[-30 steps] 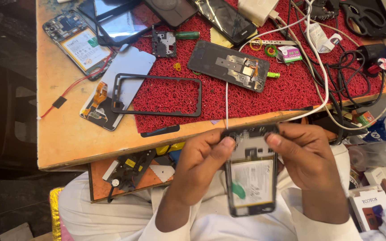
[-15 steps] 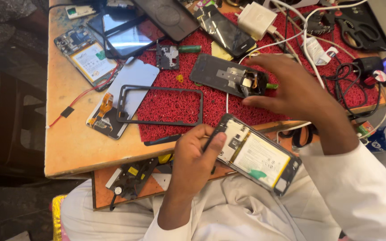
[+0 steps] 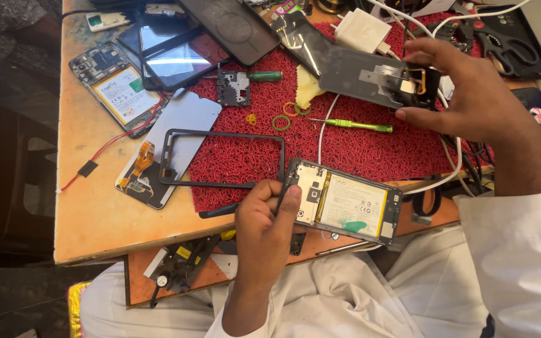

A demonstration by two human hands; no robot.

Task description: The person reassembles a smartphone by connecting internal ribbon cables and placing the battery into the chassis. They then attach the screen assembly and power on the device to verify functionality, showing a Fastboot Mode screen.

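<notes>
My left hand (image 3: 267, 216) grips the left end of an opened phone body (image 3: 345, 201), its white battery and circuit board facing up, held level just over the table's front edge. My right hand (image 3: 471, 94) is raised over the red mat (image 3: 345, 150) and pinches the right end of a dark grey back cover (image 3: 370, 78) with a metal plate on it. A green-handled screwdriver (image 3: 352, 125) lies on the mat between the two hands.
An empty black phone frame (image 3: 220, 159), a display panel with orange flex (image 3: 158, 150), another opened phone (image 3: 117, 87), dark screens (image 3: 176, 53), a white charger (image 3: 361, 28), scissors (image 3: 508, 44), cables and rubber bands crowd the orange table (image 3: 95, 213).
My right hand let go of the opened phone, reached up to the mat and picked up the grey back cover. My left hand now holds the phone alone, turned sideways.
</notes>
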